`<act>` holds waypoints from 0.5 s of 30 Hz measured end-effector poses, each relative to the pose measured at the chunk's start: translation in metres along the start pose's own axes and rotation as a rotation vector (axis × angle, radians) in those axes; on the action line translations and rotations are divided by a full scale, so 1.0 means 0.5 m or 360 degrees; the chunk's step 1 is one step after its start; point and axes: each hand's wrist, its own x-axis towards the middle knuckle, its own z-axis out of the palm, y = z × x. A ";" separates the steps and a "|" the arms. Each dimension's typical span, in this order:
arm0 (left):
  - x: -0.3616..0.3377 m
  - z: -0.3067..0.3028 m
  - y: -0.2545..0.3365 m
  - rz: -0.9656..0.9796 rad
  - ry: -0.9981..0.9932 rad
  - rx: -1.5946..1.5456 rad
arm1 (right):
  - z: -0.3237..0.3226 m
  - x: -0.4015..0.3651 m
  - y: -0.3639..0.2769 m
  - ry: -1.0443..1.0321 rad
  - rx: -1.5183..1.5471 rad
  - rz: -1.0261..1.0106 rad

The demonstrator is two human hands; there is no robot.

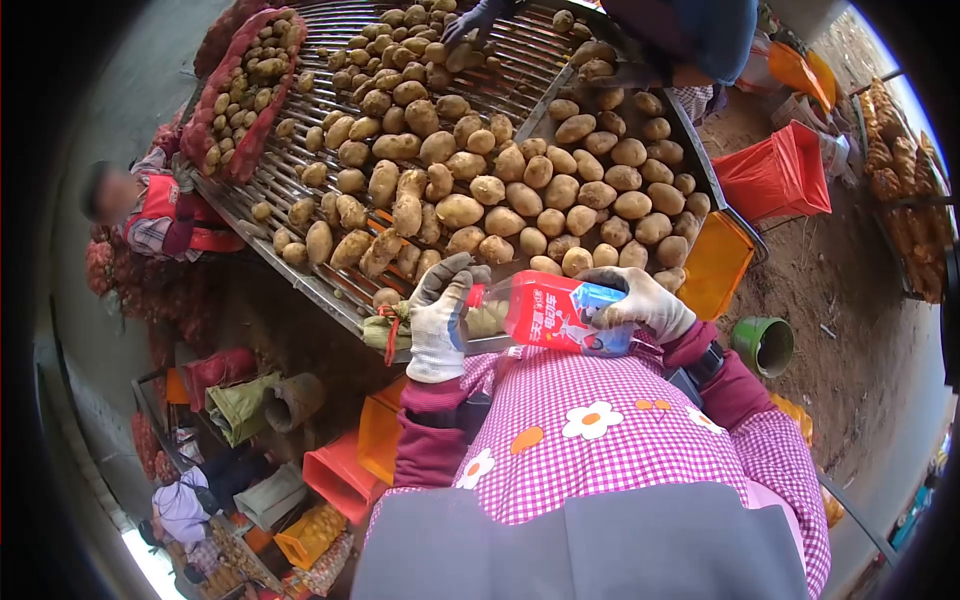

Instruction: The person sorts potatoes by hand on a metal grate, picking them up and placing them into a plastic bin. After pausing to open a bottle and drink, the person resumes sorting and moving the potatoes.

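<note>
A plastic bottle (560, 312) with a red and blue printed label lies sideways in front of my apron, its red cap (477, 295) pointing left. My right hand (645, 305), in a white work glove, is wrapped around the bottle's base end. At the other end, my left hand (440, 315), gloved with dirty grey fingertips, is closed at the cap. Just beyond both hands, many potatoes (460, 210) are spread over the slatted metal sorting table (280, 185).
A red net sack of potatoes (245, 90) lies on the table's left side. A co-worker's gloved hand (470, 25) reaches among potatoes at the far side. Another person (165, 205) is at the left. Orange crates (715, 265), a red bin (775, 175) and a green bucket (763, 346) stand around.
</note>
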 end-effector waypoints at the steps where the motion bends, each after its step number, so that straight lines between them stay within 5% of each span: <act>1: 0.004 0.005 0.001 -0.0003 0.0011 -0.0016 | 0.003 0.002 0.007 0.0012 0.0031 -0.0016; 3: 0.008 0.014 0.006 -0.0009 0.0036 -0.0047 | 0.009 0.000 0.007 0.0010 0.0130 0.0018; 7: 0.018 -0.026 0.024 -0.0205 -0.0027 0.0756 | 0.009 -0.001 0.008 0.0037 0.0162 0.0056; 15: 0.014 -0.051 0.029 -0.0275 -0.0142 0.0771 | 0.003 0.014 0.032 -0.0016 0.0304 0.0161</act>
